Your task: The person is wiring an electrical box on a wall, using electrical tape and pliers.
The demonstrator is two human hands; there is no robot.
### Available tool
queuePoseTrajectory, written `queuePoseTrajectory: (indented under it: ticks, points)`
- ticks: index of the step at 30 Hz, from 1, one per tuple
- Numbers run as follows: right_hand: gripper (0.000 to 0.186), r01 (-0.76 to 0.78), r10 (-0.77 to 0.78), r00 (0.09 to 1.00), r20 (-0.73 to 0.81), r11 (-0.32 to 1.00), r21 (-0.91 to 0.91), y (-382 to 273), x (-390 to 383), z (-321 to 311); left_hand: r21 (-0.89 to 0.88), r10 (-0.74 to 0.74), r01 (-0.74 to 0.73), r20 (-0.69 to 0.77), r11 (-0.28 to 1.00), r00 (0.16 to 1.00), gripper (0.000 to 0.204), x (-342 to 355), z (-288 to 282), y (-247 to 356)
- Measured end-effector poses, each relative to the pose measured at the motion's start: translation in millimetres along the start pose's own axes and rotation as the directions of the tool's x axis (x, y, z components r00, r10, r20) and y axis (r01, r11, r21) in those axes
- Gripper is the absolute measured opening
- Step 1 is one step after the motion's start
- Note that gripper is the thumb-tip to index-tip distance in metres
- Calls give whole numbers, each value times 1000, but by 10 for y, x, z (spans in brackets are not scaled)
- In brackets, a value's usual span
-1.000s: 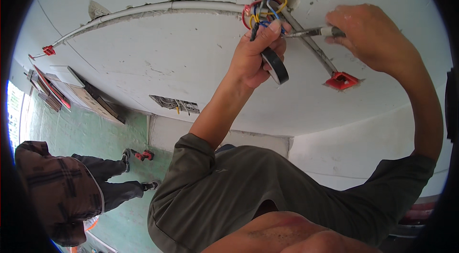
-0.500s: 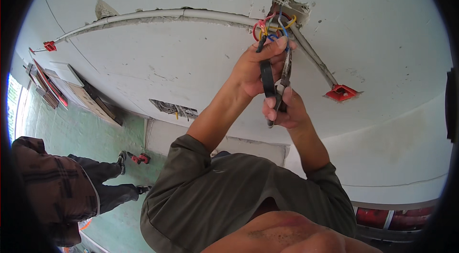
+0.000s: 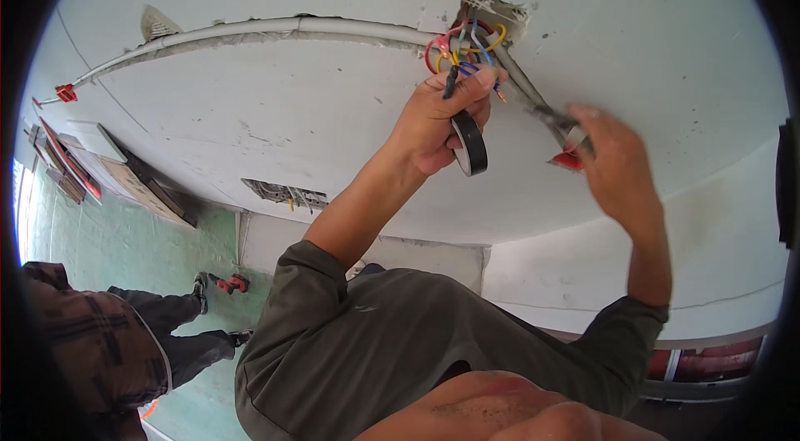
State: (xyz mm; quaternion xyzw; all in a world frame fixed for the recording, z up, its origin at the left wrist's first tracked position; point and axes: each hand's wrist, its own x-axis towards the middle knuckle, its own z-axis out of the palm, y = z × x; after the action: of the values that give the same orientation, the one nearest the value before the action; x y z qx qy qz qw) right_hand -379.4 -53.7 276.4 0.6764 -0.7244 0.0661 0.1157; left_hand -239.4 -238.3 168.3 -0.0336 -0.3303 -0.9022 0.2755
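My left hand [image 3: 437, 116] is closed just below the recessed wall box [image 3: 517, 20]. Its thumb and finger pinch a blue wire [image 3: 482, 49] with a bare copper end showing past the fingers. A roll of black electrical tape [image 3: 473, 147] hangs from the same hand's fingers. Next to the thumb sticks up a wire joint wrapped in black [image 3: 451, 82]. Red and yellow wires [image 3: 439, 49] loop out of the box above. Off to the right, my right hand [image 3: 621, 162] grips pliers [image 3: 550, 116], both smeared by motion; the plier jaws point toward the box.
A pale conduit [image 3: 308, 25] runs left from the box in a wall groove to a small red box [image 3: 66, 93]. Another red box [image 3: 567, 160] sits behind my right hand. A person [image 3: 100, 341] stands at the left, near a red power tool [image 3: 237, 283] on the green floor. Boards [image 3: 142, 178] lean at the wall.
My right hand has swung right with the pliers, away from the wires and my left hand. The blue wire's bare copper end now shows. My left hand keeps its hold; the tape roll has turned.
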Motion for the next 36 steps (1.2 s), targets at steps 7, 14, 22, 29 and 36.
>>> queuePoseTrajectory:
  ticks: [7,14,22,29,36]
  points:
    - [26,127,-220,974,-51,719,-683,-208,327,-329,22,65,-63,-62,998,996,34,7,64,-66]
    - [15,247,-276,958,83,639,-729,-254,460,-400,41,39,-37,-55,998,998,35,-10,65,-23]
    - [17,311,-197,941,274,823,-475,-176,625,-592,-126,36,-25,86,992,996,35,28,-34,-55]
    - [35,-434,43,860,508,584,686,121,335,211,-159,18,0,109,987,994,27,55,-114,-103]
    - [47,-297,-355,928,107,-538,789,-378,167,1480,-188,4,7,55,982,998,27,5,33,-15]
